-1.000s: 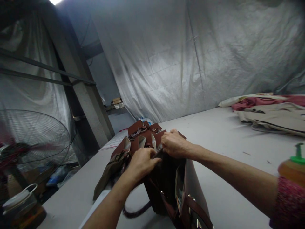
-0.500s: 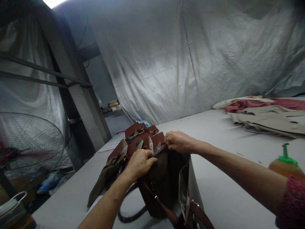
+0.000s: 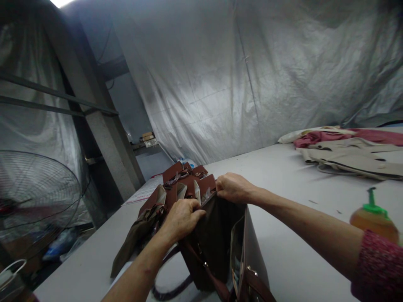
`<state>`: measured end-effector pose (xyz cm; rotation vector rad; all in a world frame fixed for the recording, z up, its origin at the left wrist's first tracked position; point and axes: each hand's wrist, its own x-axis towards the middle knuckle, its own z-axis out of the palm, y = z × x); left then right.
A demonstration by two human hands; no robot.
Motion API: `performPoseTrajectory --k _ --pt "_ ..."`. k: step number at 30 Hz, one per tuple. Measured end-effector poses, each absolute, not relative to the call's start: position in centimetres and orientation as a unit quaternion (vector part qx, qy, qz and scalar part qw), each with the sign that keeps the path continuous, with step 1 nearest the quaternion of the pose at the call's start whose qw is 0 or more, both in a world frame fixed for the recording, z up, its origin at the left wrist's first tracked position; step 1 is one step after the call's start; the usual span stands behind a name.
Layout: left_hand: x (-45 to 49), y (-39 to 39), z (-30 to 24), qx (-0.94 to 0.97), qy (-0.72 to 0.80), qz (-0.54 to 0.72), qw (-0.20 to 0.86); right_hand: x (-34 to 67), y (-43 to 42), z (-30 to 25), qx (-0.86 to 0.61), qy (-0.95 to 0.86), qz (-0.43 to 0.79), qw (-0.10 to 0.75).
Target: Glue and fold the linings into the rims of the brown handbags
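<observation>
A dark brown handbag [image 3: 212, 235] with reddish-brown handles stands on the white table, its mouth spread so that the dark inside shows. My left hand [image 3: 182, 218] pinches the bag's far rim at its left part. At the far right corner of the same rim, my right hand [image 3: 233, 188] is closed with the fingers wrapped over the edge. The near panel, with a pocket on its inner side, leans away from the far one. Just beyond my hands, several reddish-brown bags [image 3: 176, 186] sit close together, and a limp olive-brown piece [image 3: 134, 241] hangs beside them.
On the right of the white table [image 3: 270, 167] stands a bottle [image 3: 374, 218] of amber liquid with a green nozzle. Beige and red fabric pieces [image 3: 352, 155] lie behind it. A wire-caged fan [image 3: 37, 193] is at the left, above a clear container [image 3: 14, 285].
Both hands keep their hold on the rim of the handbag. The whole view has shifted slightly, so most things sit a little further left; the grip looks the same.
</observation>
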<state>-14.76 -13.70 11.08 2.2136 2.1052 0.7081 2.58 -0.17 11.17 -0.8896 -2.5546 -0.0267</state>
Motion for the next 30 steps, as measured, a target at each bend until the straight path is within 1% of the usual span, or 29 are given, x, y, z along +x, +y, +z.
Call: performPoseTrajectory --k 6,11,13,17,21,23,25,26,28,29,30 --pt "-13.9 -11.5 12.2 0.722 0.671 0.171 0.012 2.5 -0.3 11.2 -0.330 -0.918 -0.014 0.217" --pt "-12.4 -9.3 12.3 0.732 0.662 0.144 -0.079 2.9 -0.6 11.5 -0.336 -0.916 -0.013 0.218" --pt "-12.3 -9.1 12.2 0.746 0.649 0.124 -0.088 3.1 -0.7 11.7 -0.336 -0.916 -0.005 0.218" --pt "-13.0 -8.7 12.3 0.769 0.627 0.117 -0.039 3.4 -0.7 11.7 -0.321 -0.922 0.009 0.217" --pt "-13.2 -7.8 12.0 0.759 0.620 0.193 0.046 3.2 -0.1 11.3 -0.267 -0.935 0.049 0.229" --pt "-13.0 -7.5 11.8 0.755 0.616 0.217 0.064 3.3 0.1 11.0 -0.247 -0.941 0.066 0.221" --pt "-12.9 -7.4 11.6 0.751 0.619 0.221 0.056 3.7 0.2 10.9 -0.229 -0.937 0.129 0.230" --pt "-12.8 -7.5 11.5 0.748 0.625 0.220 0.048 3.9 0.3 10.8 -0.217 -0.925 0.188 0.248" --pt "-12.8 -7.7 11.5 0.741 0.635 0.216 0.028 4.6 0.4 10.9 -0.198 -0.876 0.322 0.300" --pt "-12.9 -7.8 11.5 0.739 0.639 0.215 0.017 4.9 0.4 10.9 -0.193 -0.848 0.369 0.326" --pt "-12.9 -7.8 11.5 0.737 0.641 0.214 0.007 5.3 0.4 11.0 -0.193 -0.830 0.392 0.346"
